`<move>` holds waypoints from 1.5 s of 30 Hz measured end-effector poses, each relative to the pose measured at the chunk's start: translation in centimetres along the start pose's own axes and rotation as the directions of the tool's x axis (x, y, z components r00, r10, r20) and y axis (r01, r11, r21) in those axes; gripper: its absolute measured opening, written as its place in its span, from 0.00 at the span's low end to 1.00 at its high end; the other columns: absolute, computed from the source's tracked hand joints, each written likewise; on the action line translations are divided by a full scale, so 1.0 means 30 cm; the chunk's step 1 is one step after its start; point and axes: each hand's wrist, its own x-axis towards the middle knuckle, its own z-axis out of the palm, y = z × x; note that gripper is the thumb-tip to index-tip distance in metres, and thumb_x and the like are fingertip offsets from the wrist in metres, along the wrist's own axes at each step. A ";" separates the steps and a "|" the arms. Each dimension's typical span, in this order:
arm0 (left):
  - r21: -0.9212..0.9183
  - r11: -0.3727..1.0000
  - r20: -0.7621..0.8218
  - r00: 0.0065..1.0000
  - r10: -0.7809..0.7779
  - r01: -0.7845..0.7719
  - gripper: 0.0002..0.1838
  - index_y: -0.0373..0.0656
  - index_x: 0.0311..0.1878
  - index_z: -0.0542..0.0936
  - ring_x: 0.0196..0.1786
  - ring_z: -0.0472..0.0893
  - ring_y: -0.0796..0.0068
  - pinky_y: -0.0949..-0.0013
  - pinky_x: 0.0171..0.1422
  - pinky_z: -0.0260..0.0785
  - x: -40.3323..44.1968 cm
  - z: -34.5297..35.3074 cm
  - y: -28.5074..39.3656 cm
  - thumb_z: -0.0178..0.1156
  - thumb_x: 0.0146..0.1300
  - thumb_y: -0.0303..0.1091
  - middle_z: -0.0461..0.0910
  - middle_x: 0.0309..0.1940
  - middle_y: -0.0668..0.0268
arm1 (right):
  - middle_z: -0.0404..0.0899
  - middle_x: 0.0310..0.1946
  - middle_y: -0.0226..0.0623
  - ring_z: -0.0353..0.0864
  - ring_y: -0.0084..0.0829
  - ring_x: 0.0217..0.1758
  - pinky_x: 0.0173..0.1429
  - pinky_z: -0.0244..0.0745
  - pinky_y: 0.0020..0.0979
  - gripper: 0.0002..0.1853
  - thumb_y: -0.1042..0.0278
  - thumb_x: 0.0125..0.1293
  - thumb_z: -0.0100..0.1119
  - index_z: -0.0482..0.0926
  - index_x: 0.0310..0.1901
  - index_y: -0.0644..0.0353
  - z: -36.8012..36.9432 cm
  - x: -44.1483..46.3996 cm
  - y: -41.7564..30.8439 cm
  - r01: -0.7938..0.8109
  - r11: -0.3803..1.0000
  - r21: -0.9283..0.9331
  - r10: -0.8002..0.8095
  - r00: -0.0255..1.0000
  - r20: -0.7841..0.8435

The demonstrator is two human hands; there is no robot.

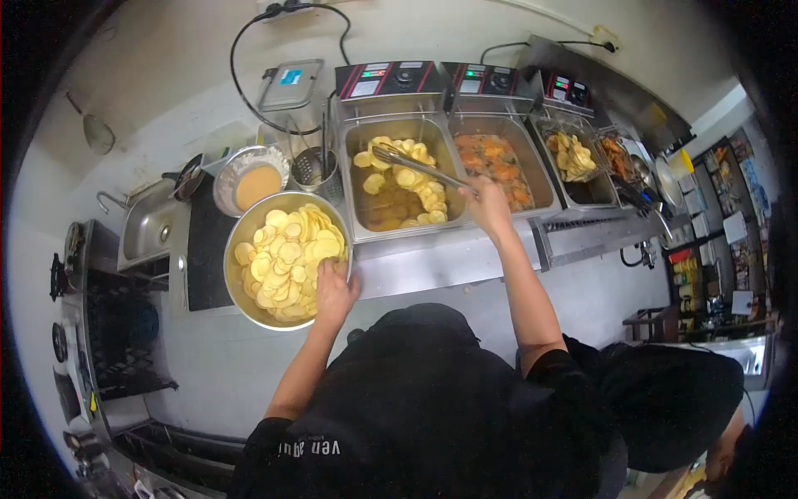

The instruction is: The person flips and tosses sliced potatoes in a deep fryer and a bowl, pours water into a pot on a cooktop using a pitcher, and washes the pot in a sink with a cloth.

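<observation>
My left hand (335,291) reaches over the near right rim of a large metal bowl (230,274). Its fingers curl into the pale potato slices (287,262) heaped there, and the fingertips are partly hidden. In my right hand (489,204) is the handle end of long metal tongs (432,172). The tongs slant left across the first fryer (357,200), their far end over potato slices (411,177) floating in oil. More slices form a curved band along that fryer's right side.
A second fryer (544,195) holds orange pieces (495,162). Farther right, a basket of fried slices (572,156) rests over a third fryer. A batter bowl (258,187), metal canister (320,175) and sink (148,229) are left. Another person (673,399) in black is close on the right.
</observation>
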 end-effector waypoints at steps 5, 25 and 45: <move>0.040 0.999 -0.012 1.000 0.011 -0.011 0.16 0.31 0.42 0.77 0.50 0.70 0.45 0.51 0.56 0.66 -0.002 0.013 -0.002 0.62 0.53 0.32 0.72 0.45 0.44 | 0.81 0.42 0.48 0.81 0.45 0.46 0.51 0.72 0.37 0.15 0.63 0.61 0.61 0.82 0.47 0.60 -0.107 0.005 0.112 -0.141 0.968 0.207 0.132 0.990 0.057; 0.049 0.998 -0.002 0.999 -0.041 0.041 0.19 0.32 0.46 0.76 0.51 0.70 0.44 0.51 0.57 0.65 -0.007 0.027 -0.009 0.63 0.52 0.31 0.71 0.46 0.44 | 0.80 0.46 0.53 0.79 0.50 0.51 0.54 0.72 0.41 0.19 0.59 0.63 0.59 0.79 0.52 0.62 -0.787 0.027 0.555 -0.332 0.880 -0.339 0.131 0.857 -0.498; 0.067 0.995 -0.016 0.998 -0.068 0.068 0.16 0.35 0.43 0.78 0.53 0.70 0.46 0.52 0.58 0.66 -0.019 0.009 -0.007 0.62 0.52 0.33 0.71 0.47 0.46 | 0.77 0.42 0.53 0.79 0.54 0.43 0.48 0.74 0.48 0.11 0.68 0.61 0.58 0.81 0.44 0.61 -0.029 -0.114 -0.082 0.085 0.962 -0.259 -0.028 0.976 0.216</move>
